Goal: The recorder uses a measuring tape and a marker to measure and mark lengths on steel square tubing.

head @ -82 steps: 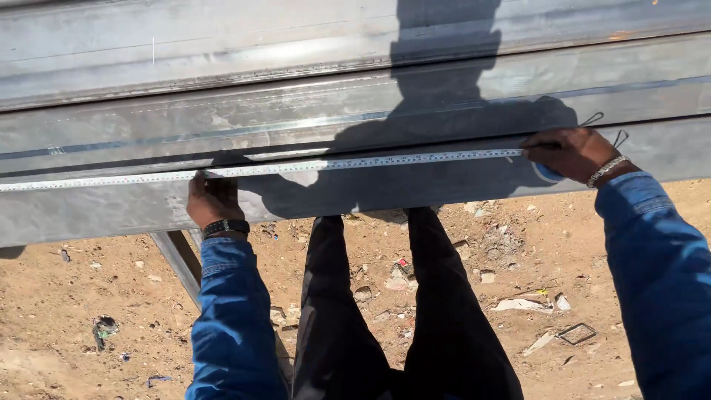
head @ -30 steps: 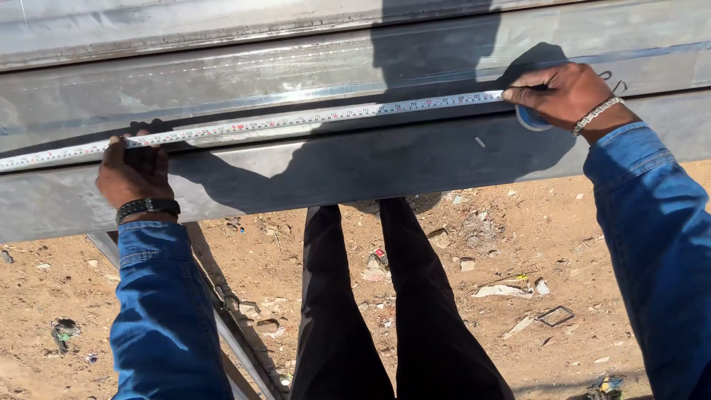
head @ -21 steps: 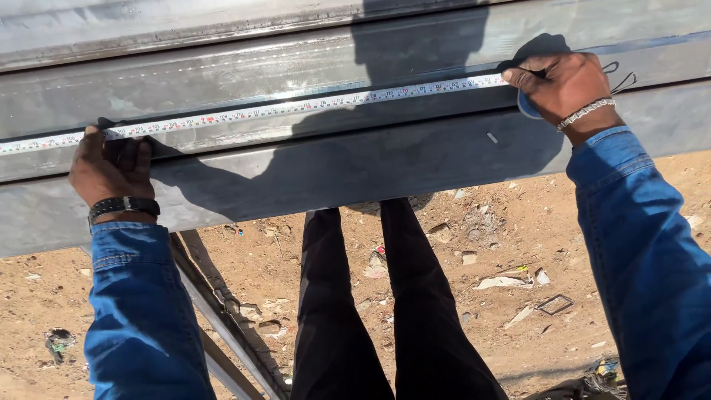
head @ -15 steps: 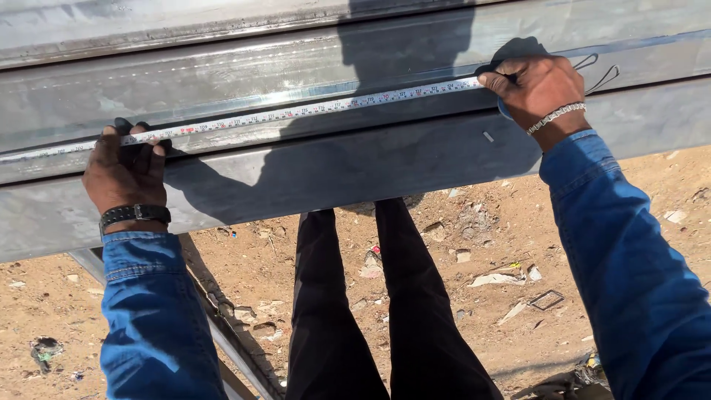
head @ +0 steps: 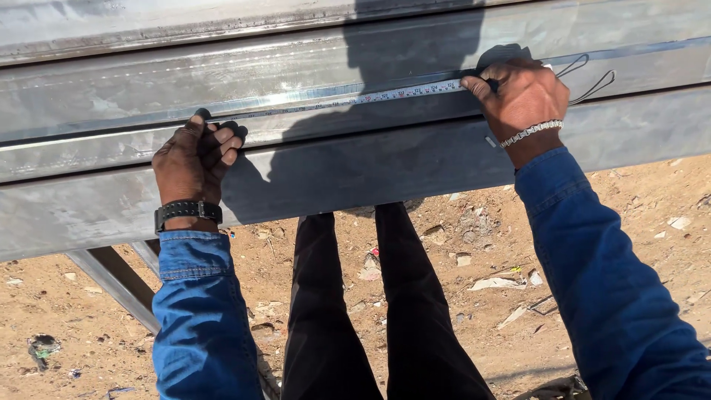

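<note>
**Across the steel, a tape pulled taut between two hands**

Down at the bottom of the view, black trouser legs (head: 370, 318) stand on sandy ground (head: 637, 222) scattered with scraps and small stones, blue denim sleeves (head: 200, 318) reaching up on either side. A dark angled frame leg (head: 111, 278) slants away at lower left. Moving up: the left hand (head: 194, 159), black wristband on, curls over the edge of a long grey steel section (head: 355, 167), fingers (head: 226, 137) bent and pressing down on the tape's end, closed onto it against the metal. From there the measuring tape (head: 370, 98) runs rightward along the upper ledge, lying flat on the steel, half in the person's own shadow. At its far end the right hand (head: 522, 100), silver bracelet at the wrist, is clamped tight around the tape's case, mostly hidden under the fingers, thumb pinning the blade. A thin cord loop (head: 589, 78) trails beyond that hand. Farther back, more steel sections (head: 222, 30) lie stacked alongside.
</note>
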